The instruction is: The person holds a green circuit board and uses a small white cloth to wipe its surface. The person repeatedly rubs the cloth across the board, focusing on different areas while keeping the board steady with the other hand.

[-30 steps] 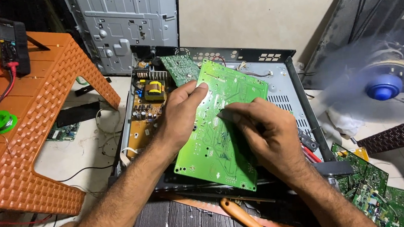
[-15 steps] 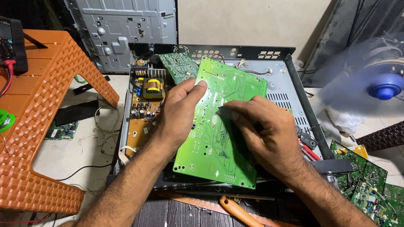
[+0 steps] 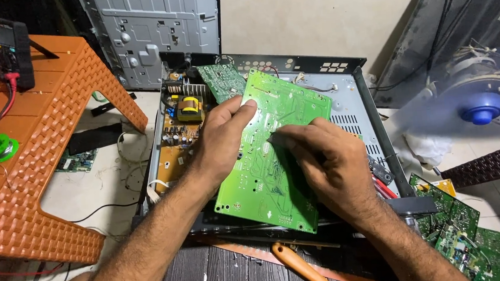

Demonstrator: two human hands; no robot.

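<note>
The left hand (image 3: 218,145) grips the left edge of a bright green rectangular circuit board (image 3: 264,180), tilted above an open grey metal chassis (image 3: 351,113); the right hand (image 3: 328,164) presses its fingers flat on the board's face; an orange-handled screwdriver (image 3: 300,269) lies just below; an orange plastic stool (image 3: 35,173) stands well apart at the left.

Bare forearms, no sleeves, hairy.

Even, soft indoor light from above; no harsh glare. Green circuit board (image 3: 271,156) bright, sharp. Faint shadows under hands. Spinning fan (image 3: 481,106) motion-blurred at right. Top-left corner dim; slight wide-angle stretch at edges.
</note>
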